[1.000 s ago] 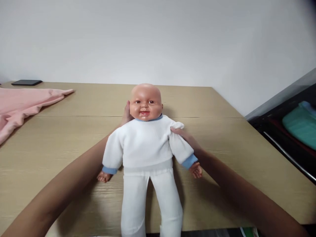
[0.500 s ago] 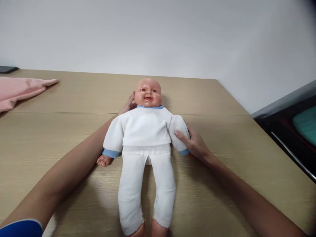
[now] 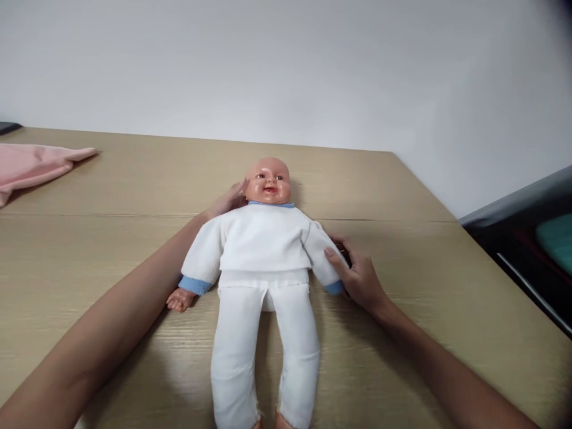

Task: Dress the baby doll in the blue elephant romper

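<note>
White-clothed doll (image 3: 266,241) face up on counter (image 3: 89,250)

At far left, one dark flat object (image 3: 8,127) is cut off by the frame, near one pink cloth (image 3: 33,164) that lies crumpled and runs out of view. Next comes the first of two bare forearms (image 3: 120,316); its left hand (image 3: 230,201) is laid against the side of the doll's head, most fingers hidden, so whether it grasps cannot be told. One doll lies mid-counter, head toward the wall (image 3: 268,65): two sleeves (image 3: 203,253), two blue cuffs (image 3: 195,285), one blue collar (image 3: 270,205), two trouser legs (image 3: 235,357). One small doll fist (image 3: 181,300) shows plainly, beyond the cuff at picture left. The right hand (image 3: 357,274) has its thumb on the doll's other sleeve and its fingers bent at that sleeve's outer edge; whether it grips cannot be told. At far right, beside the counter, one dark item (image 3: 504,232) bears or contains one teal thing (image 3: 556,238); which is unclear.
</note>
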The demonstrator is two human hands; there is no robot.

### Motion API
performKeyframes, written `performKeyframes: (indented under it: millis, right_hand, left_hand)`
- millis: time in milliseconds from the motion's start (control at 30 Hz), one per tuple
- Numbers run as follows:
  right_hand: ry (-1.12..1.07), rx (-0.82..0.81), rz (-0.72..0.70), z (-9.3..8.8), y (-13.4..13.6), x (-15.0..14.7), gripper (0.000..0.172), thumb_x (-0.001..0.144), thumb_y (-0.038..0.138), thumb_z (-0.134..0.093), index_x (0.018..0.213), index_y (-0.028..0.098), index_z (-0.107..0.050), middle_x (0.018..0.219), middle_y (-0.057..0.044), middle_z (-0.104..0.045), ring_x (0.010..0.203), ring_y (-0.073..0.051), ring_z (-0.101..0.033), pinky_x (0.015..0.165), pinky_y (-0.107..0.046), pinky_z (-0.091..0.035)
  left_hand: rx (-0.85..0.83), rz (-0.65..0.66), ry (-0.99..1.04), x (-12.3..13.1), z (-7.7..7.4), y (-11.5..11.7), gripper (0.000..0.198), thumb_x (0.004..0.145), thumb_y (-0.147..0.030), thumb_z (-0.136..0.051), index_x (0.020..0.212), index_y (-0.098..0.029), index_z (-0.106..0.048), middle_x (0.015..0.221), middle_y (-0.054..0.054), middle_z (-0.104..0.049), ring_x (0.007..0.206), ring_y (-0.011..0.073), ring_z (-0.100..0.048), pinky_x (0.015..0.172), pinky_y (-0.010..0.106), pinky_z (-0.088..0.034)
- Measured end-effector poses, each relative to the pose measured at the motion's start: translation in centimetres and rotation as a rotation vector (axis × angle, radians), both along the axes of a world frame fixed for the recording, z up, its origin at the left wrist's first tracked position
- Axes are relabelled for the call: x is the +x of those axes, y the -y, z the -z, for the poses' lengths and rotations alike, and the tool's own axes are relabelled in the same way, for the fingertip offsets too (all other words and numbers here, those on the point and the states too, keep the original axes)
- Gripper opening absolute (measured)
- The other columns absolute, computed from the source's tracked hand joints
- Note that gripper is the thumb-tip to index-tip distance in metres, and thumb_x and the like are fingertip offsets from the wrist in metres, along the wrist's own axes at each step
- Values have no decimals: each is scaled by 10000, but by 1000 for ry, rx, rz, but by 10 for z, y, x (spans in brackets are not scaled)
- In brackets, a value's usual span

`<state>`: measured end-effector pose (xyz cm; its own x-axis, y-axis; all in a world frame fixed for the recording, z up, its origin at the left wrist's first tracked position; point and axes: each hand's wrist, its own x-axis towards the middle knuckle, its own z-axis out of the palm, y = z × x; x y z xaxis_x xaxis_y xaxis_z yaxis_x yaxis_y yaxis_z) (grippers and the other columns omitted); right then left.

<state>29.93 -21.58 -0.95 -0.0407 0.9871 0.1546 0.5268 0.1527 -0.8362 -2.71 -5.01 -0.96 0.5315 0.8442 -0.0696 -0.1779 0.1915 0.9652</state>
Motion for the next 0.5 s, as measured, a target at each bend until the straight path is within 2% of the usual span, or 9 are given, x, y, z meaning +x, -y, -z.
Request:
performKeyframes:
  millis: [67, 167, 333, 433, 500]
  right_hand:
    - [8, -12, -6, -1, 0, 0, 511, 1072, 620, -607, 1351, 204, -711, 1255, -106, -818, 1119, -310, -762, 966, -403, -579]
    - [15, -24, -7, -2, -1, 0, 515, 1066, 629, -604, 1339, 207, -718, 1253, -107, -822, 1124, -317, -764, 966, -399, -582]
    - [25, -37, -9, -3, 0, 0, 509, 1070, 646, -583, 1310, 221, -728, 1236, -100, -832, 1116, -321, -771, 963, -403, -588]
    - [33, -44, -13, -2, -1, 1, 515, 1068, 656, -580, 1318, 230, -725, 1264, -99, -829, 1118, -320, -774, 953, -401, -598]
    - [44, -43, -15, 0, -1, 2, 520, 1064, 661, -582, 1323, 234, -725, 1277, -103, -826, 1109, -322, -777, 954, -407, -605]
  left_hand:
    - [68, -26, -39, -2, 3, -2, 959, 779, -890, -769, 1426, -182, -750, 1395, 190, -807, 1506, 512, -602, 1302, 646, -451]
    - [113, -67, -102, -4, 6, -4, 1024, 612, -723, -999, 1439, -190, -717, 1416, 193, -787, 1509, 537, -581, 1296, 640, -457]
    - [135, -107, -134, -9, 6, -4, 1050, 665, -632, -1015, 1510, -182, -584, 1553, 241, -676, 1501, 514, -585, 1222, 634, -506]
    - [185, -93, -170, -12, 4, -7, 1203, 671, -597, -1024, 1629, -220, -402, 1573, 238, -646, 1491, 494, -594, 1176, 626, -535]
    - [220, -71, -178, -13, 2, -9, 1226, 675, -591, -1025, 1645, -241, -361, 1602, 229, -618, 1503, 488, -581, 1176, 598, -538]
